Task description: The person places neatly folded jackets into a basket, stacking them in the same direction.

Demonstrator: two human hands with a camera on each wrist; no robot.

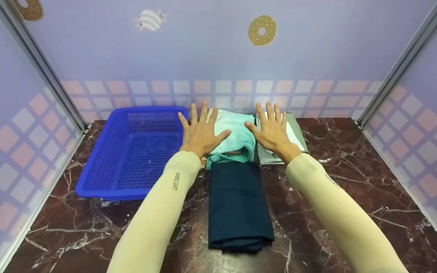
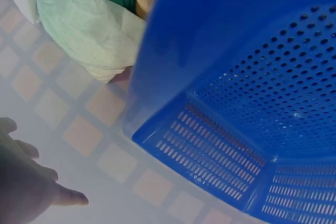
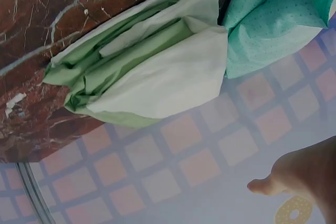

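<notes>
My left hand (image 1: 200, 133) hovers with spread fingers between the blue basket (image 1: 139, 159) and a bundle of teal and white cloth (image 1: 237, 129). My right hand (image 1: 273, 132), fingers also straight, is over a folded green and white cloth (image 1: 296, 132). Neither hand holds anything. In the right wrist view the green and white cloth (image 3: 168, 77) shows loose layered folds, well apart from the thumb. A dark navy folded cloth (image 1: 239, 204) lies in front of the teal bundle, between my forearms. The left wrist view shows the left hand (image 2: 26, 182) off to the side of the basket's rim.
The perforated basket stands at the left on a dark red marbled table (image 1: 324, 216). Behind rises a lilac wall (image 1: 211, 45) with a tile pattern, and side panels close in at left and right. Small white scraps lie on the table.
</notes>
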